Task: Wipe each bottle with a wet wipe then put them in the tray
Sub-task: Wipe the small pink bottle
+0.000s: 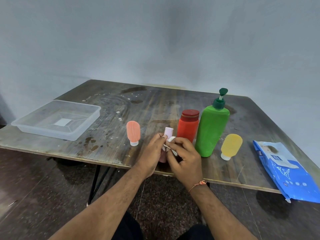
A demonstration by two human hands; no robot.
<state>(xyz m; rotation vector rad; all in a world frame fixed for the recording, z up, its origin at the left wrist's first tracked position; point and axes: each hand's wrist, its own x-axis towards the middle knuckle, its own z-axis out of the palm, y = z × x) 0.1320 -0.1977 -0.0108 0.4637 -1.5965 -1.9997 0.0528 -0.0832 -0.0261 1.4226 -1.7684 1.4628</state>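
Note:
My left hand (153, 151) grips a small pink bottle (168, 132) near the table's front edge; only its top shows above my fingers. My right hand (183, 157) holds a white wet wipe (170, 142) against that bottle. A salmon squeeze bottle (133, 132) stands cap-down to the left. Behind my hands stands a red jar (188, 125), with a tall green pump bottle (212, 129) beside it. A yellow squeeze bottle (231, 146) stands cap-down to the right. The clear plastic tray (86, 125) sits at the far left with nothing in it.
A blue pack of wet wipes (287, 170) lies at the right, overhanging the front edge of the stained wooden table (107, 146). A grey wall stands behind the table. Dark floor and the table's black legs show below.

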